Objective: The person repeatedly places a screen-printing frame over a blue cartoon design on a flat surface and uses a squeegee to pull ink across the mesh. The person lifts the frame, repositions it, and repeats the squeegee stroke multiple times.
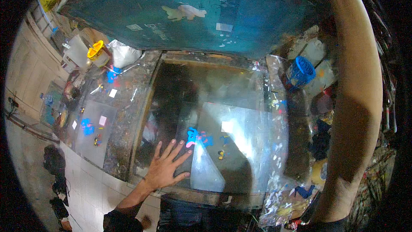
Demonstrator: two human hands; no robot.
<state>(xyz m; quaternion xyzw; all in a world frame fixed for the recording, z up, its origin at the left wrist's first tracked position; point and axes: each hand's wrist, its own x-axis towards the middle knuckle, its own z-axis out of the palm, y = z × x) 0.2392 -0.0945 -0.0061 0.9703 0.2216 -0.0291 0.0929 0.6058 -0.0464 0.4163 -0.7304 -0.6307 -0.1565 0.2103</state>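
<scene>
My left hand (166, 166), fingers spread, lies at the near left of a glass-topped table (174, 86). Its fingertips are beside a clear sheet (205, 176) printed with a blue and pink figure (200, 137) and small yellow and black marks. A white square patch (227, 126) shows on that sheet. Along the right side my right forearm (358, 81) reaches up and away past the top edge, so my right hand is out of sight. Tilted up behind the table is a teal printing screen (274, 15) with pale shapes on its mesh.
Another printed clear sheet (96, 146) lies on the left side. Farther back stand a yellow-rimmed tub (98, 54) and a white bag (124, 53). A blue paint-smeared bucket (301, 73) is at the right, above a paint-spattered ledge (279, 176). A tape roll (319, 172) sits near my right forearm.
</scene>
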